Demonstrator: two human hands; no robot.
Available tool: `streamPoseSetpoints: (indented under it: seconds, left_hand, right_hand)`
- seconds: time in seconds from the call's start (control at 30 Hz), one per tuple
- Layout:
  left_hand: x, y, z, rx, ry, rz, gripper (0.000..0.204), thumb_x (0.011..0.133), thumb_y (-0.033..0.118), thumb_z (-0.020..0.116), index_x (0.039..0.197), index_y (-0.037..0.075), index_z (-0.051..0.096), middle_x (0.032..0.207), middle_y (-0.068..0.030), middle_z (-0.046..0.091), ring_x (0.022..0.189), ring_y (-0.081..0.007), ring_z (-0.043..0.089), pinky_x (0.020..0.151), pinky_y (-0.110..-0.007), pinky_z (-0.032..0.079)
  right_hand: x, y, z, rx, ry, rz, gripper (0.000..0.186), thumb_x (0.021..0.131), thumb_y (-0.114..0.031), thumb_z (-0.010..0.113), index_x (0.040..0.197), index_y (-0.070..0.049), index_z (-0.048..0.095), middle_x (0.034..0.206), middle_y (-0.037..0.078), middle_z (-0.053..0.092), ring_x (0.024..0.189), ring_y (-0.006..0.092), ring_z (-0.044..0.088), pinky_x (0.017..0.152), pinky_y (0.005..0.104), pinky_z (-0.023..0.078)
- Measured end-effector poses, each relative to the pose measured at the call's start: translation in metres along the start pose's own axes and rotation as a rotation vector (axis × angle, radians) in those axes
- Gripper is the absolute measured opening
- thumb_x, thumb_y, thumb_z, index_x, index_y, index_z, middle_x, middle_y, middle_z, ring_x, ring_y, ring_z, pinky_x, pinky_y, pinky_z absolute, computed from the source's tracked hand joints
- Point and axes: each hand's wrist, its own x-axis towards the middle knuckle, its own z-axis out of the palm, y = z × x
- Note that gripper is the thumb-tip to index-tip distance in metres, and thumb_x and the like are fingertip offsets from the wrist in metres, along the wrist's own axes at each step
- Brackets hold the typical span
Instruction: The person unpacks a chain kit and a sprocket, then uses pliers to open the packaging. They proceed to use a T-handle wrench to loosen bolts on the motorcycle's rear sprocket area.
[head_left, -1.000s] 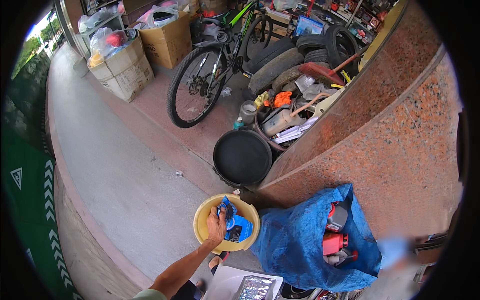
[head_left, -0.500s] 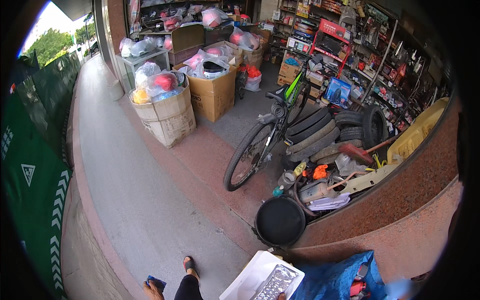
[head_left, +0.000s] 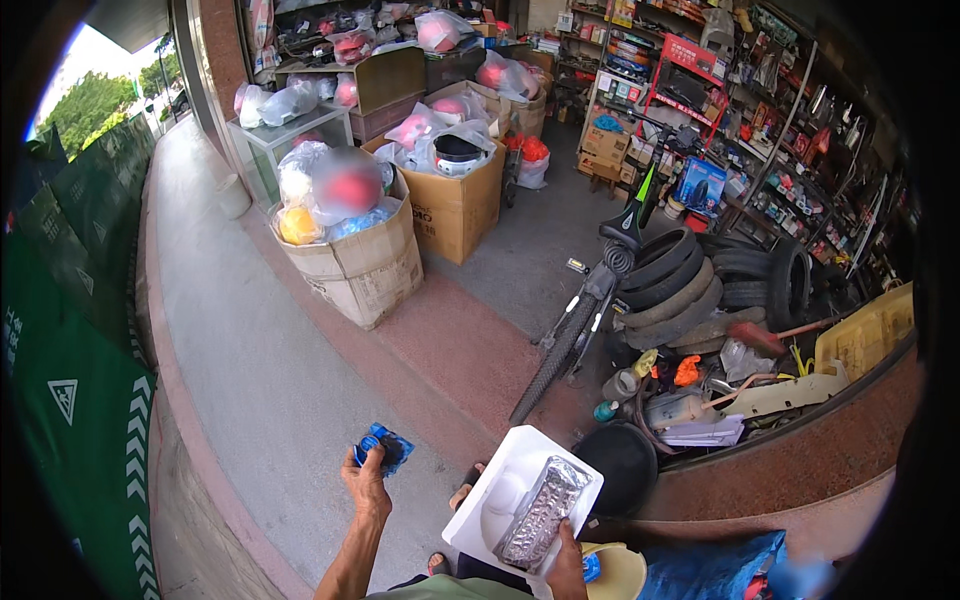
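Note:
Near the bottom centre, my left hand (head_left: 365,478) grips a small blue packet (head_left: 395,446) with a dark round piece on it. My right hand (head_left: 566,562) has its fingers round the edge of a white plastic foam tray (head_left: 478,515), in which a foil-wrapped oblong pack (head_left: 548,510) lies. Just under the tray, a cream-yellow basin (head_left: 622,578) with blue items shows beside a blue woven sack (head_left: 715,568). A black round tub (head_left: 625,460) lies behind the tray. My two feet in sandals show below.
A bicycle (head_left: 575,335) leans by stacked tyres (head_left: 668,300) and assorted clutter. Cardboard boxes (head_left: 445,215) of bagged helmets and a glass case (head_left: 250,155) line the shop front. Packed shelves (head_left: 760,130) fill the right. A green barrier (head_left: 60,350) edges the left of the walkway (head_left: 215,350).
My left hand has lifted the blue packet out of the yellow basin and moved left. The view has swung up toward the shop, and the tray with my right hand now shows fully.

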Motion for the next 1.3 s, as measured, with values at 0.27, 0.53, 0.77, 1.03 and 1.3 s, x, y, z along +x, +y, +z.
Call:
streamPoseSetpoints:
  seconds: [0.27,0.53,0.77,1.03,1.3]
  left_hand:
    - [0.138,0.009,0.124,0.014,0.058,-0.288,0.028,0.068,0.011,0.069,0.091,0.004,0.054,0.076,-0.0077,0.061,0.062,-0.0216,0.063,0.049,-0.035,0.048]
    - [0.303,0.047,0.209,-0.061,0.411,-0.137,0.017,0.071,0.016,0.063,0.084,0.008,0.055,0.07,-0.0043,0.059,0.051,-0.0177,0.059,0.038,-0.024,0.039]
    - [0.495,0.024,0.289,-0.028,0.455,-0.12,0.018,0.074,0.023,0.064,0.08,0.008,0.056,0.071,-0.0042,0.059,0.051,-0.0159,0.057,0.038,-0.025,0.036]
    - [0.717,0.105,0.557,0.03,0.007,-0.082,0.025,0.075,0.021,0.067,0.094,0.007,0.06,0.084,-0.0036,0.061,0.073,-0.0148,0.059,0.063,-0.029,0.046]
    - [0.718,0.137,0.907,-0.12,-0.527,-0.048,0.014,0.074,0.011,0.069,0.086,0.008,0.063,0.081,-0.0007,0.062,0.074,-0.0115,0.059,0.072,-0.028,0.049]
  right_hand:
    - [0.169,-0.092,0.176,-0.064,0.078,-0.059,0.034,0.089,-0.025,0.066,0.109,0.003,0.06,0.097,0.012,0.065,0.082,0.0218,0.064,0.07,0.0368,0.055]
    - [0.298,-0.215,0.373,-0.199,0.04,-0.099,0.042,0.084,-0.033,0.073,0.109,-0.001,0.063,0.098,0.007,0.064,0.087,0.0182,0.06,0.073,0.0358,0.05]
    - [0.44,-0.275,0.494,-0.218,0.146,-0.186,0.044,0.084,-0.037,0.072,0.109,-0.002,0.062,0.097,0.007,0.064,0.083,0.0178,0.06,0.072,0.0328,0.05]
    - [0.564,-0.347,0.572,0.127,0.3,-0.316,0.029,0.09,-0.031,0.064,0.102,-0.004,0.062,0.09,0.003,0.063,0.076,0.0161,0.061,0.069,0.0331,0.052]
    - [0.655,-0.478,0.629,0.314,0.418,-0.342,0.041,0.094,-0.028,0.057,0.123,0.001,0.051,0.107,0.009,0.061,0.093,0.0218,0.061,0.084,0.0368,0.05]
